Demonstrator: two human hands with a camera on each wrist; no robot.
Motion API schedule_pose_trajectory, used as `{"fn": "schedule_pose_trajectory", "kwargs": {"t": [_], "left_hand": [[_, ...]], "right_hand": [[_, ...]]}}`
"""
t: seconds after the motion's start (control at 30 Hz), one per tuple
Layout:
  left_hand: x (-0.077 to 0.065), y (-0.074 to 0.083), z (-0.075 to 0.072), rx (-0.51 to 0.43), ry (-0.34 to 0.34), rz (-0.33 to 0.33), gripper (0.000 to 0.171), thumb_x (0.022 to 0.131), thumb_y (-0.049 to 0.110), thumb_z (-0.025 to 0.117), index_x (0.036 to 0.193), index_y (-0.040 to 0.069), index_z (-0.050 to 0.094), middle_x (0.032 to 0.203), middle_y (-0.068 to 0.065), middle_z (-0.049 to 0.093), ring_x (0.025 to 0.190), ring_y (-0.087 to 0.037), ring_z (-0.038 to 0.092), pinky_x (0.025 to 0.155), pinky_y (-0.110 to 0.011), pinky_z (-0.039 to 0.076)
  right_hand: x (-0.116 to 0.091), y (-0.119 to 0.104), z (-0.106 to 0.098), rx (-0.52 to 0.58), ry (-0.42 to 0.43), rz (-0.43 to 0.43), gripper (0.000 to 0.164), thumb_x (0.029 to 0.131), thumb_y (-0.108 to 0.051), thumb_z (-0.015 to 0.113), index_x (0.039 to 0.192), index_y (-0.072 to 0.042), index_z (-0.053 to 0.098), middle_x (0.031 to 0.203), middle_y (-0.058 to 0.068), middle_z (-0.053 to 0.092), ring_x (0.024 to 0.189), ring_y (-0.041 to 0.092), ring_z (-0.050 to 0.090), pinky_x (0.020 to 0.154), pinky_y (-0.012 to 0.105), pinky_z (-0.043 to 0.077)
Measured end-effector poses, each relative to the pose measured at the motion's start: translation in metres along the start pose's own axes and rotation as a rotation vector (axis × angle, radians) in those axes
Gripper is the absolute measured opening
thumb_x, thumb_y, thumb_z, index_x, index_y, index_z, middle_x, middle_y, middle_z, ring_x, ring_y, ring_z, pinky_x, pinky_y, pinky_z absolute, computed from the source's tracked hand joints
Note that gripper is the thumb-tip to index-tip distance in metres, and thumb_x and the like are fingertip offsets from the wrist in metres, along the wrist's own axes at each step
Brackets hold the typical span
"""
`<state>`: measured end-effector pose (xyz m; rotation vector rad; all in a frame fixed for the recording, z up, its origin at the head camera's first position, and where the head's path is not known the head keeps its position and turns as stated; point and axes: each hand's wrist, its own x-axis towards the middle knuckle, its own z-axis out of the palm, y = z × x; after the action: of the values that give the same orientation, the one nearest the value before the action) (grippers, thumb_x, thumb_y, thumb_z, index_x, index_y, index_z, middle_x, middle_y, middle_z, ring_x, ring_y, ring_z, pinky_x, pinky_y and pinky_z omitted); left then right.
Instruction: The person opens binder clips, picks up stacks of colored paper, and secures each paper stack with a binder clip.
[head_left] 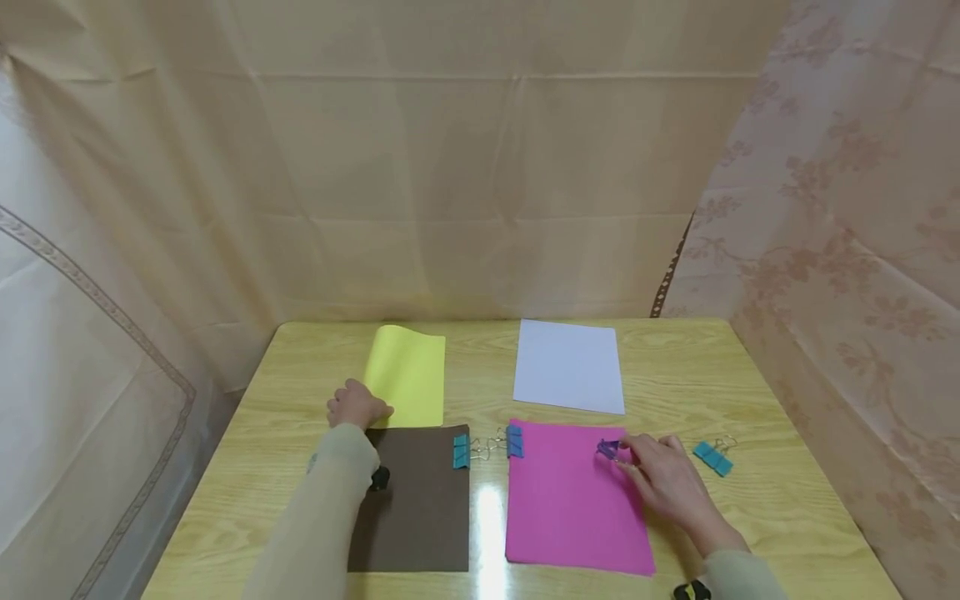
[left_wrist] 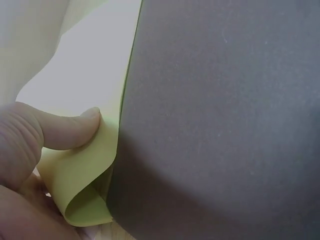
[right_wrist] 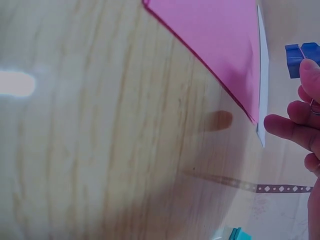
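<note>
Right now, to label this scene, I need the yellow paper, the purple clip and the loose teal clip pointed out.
Yellow paper point(head_left: 408, 379): head view, middle of its face.
Purple clip point(head_left: 608, 449): head view, its body.
Loose teal clip point(head_left: 712, 458): head view, its body.

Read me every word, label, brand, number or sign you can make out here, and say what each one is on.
None can be read.
The yellow paper, brown paper, pink paper and white paper show no lettering.
Any marks on the teal clips or purple clip are too small to tell.
</note>
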<state>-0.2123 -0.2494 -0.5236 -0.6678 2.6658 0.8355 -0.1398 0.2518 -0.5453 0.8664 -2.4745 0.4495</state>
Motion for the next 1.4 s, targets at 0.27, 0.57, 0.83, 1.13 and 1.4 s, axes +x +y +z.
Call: {"fn": "schedule_pose_trajectory", "kwargs": {"t": [0.27,0.57,0.83,1.13,1.4], "left_hand": [[-0.006,0.001,-0.009,-0.048,-0.044,0.011,0.078,0.087,0.026,0.073,0.138,-0.016,0.031,0.133,-0.041,0.037,0.126,-0.058,0.037,0.103,-0.063,0.038],[-0.007,-0.006,-0.017,-0.152,-0.091,0.031,0.098,0.088,0.018,0.074,0.147,-0.019,0.007,0.138,-0.047,0.039,0.128,-0.060,0.043,0.106,-0.062,0.041],[-0.004,-0.013,-0.021,-0.161,-0.101,0.019,0.109,0.087,0.021,0.079,0.150,-0.017,-0.001,0.146,-0.050,0.021,0.133,-0.062,0.035,0.111,-0.063,0.037],[-0.005,-0.020,-0.029,-0.110,-0.099,0.041,0.092,0.090,0.021,0.072,0.145,-0.021,0.010,0.137,-0.049,0.033,0.126,-0.058,0.043,0.106,-0.061,0.042],[-0.001,-0.027,-0.042,-0.059,-0.039,0.103,0.041,0.084,0.011,0.056,0.111,-0.020,0.056,0.105,-0.029,0.058,0.089,-0.035,0.050,0.086,-0.045,0.049]], "right_hand": [[0.000,-0.001,0.000,-0.001,-0.018,0.013,0.038,0.078,-0.014,0.082,0.112,-0.006,0.066,0.096,0.003,0.073,0.075,0.014,0.064,0.077,0.033,0.040],[-0.002,0.000,0.002,0.001,-0.033,0.023,0.039,0.079,-0.013,0.083,0.113,-0.007,0.065,0.095,0.003,0.072,0.076,0.014,0.064,0.077,0.033,0.039],[-0.001,-0.001,0.003,0.018,-0.027,0.026,0.040,0.079,-0.012,0.083,0.114,-0.007,0.065,0.096,0.003,0.072,0.077,0.014,0.066,0.077,0.033,0.037],[-0.001,-0.002,0.003,0.015,-0.051,0.046,0.039,0.081,-0.014,0.083,0.114,-0.007,0.064,0.096,0.004,0.072,0.080,0.017,0.067,0.078,0.031,0.035],[-0.002,-0.003,0.003,0.011,-0.065,0.061,0.037,0.082,-0.015,0.082,0.113,-0.007,0.064,0.095,0.004,0.072,0.079,0.016,0.066,0.079,0.032,0.036]]}}
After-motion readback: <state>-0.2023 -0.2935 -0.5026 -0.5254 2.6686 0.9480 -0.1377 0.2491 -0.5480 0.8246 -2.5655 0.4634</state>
